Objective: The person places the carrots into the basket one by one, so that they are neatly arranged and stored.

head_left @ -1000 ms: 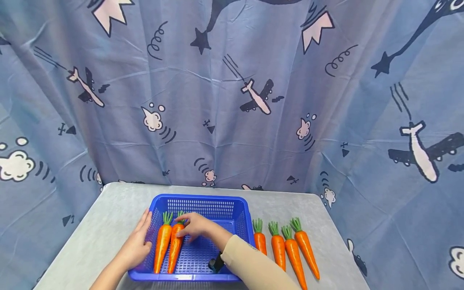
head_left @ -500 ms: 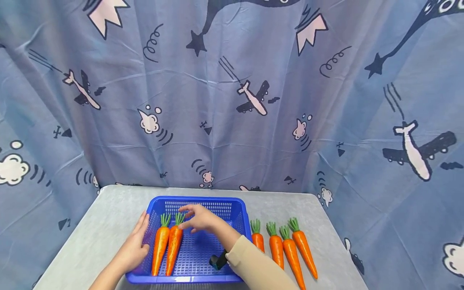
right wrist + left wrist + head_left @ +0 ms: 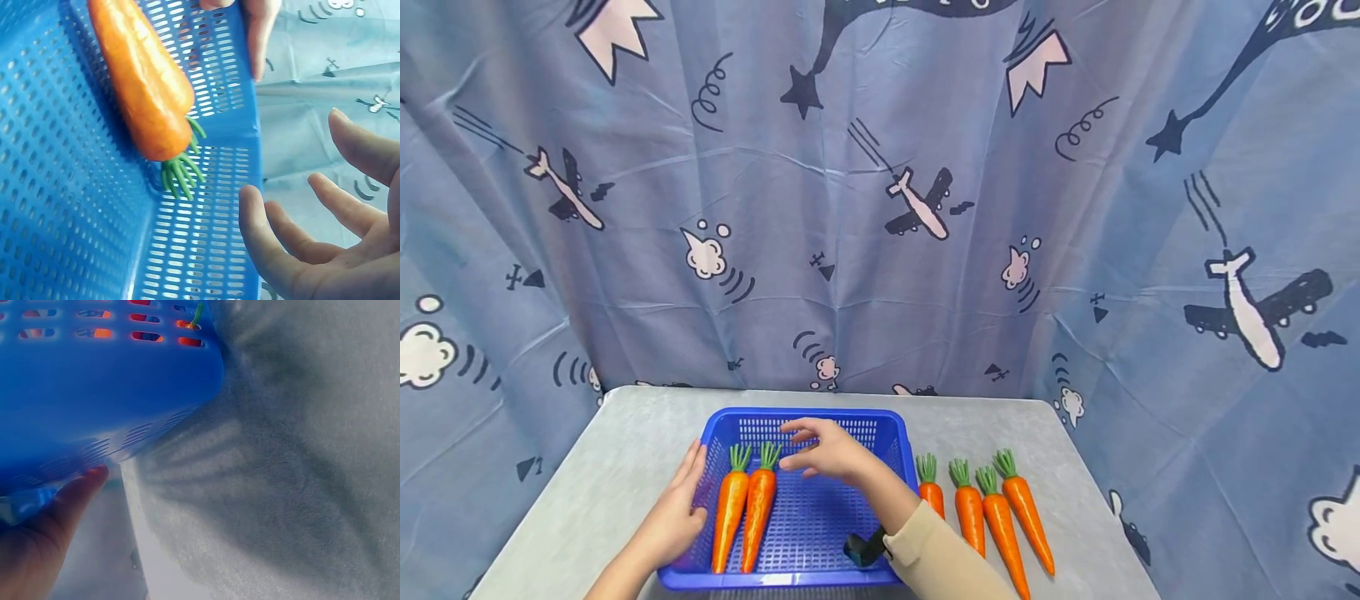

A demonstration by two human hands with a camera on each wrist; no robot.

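Left hand with fingers extended, right hand with fingers apart, loosely bent

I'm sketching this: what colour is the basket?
Blue; the basket shows best in the head view.

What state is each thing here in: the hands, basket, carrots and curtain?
Blue plastic basket: upright on the table, part filled.
Two carrots in it: lying side by side, tops at the far end.
Four carrots outside: lying right of the basket.
Left hand: fingers extended, against the basket's left side.
Right hand: fingers apart, holding nothing, above the basket.
Curtain: hanging in folds.
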